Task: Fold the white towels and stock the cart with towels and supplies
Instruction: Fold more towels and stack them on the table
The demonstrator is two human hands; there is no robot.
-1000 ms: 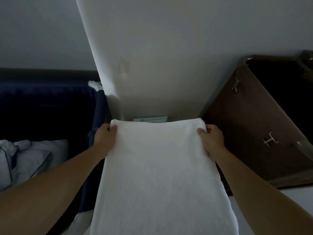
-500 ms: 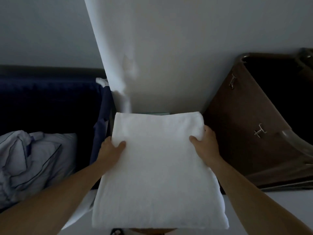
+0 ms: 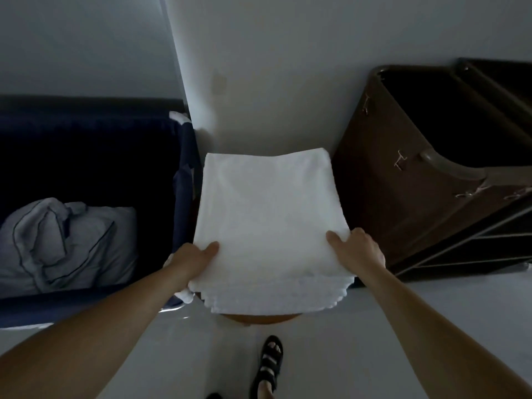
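We had the towel folded into a flat rectangle. It lay on a small wooden stool against the wall, between the navy bin and the brown bag. Our left hand gripped its near left corner, thumb on top and fingers tucked out of sight beneath. Our right hand gripped the near right corner the same way. We judged the folding of this piece done or nearly so, since layered edges showed along the front. Stocking was all left to do: no towel showed on the cart shelves at the right. The bin held crumpled pale linen with dark piping, heaped toward its left side. The bag, clipped along its rim, was so dark inside that we could not tell what, if anything, it held
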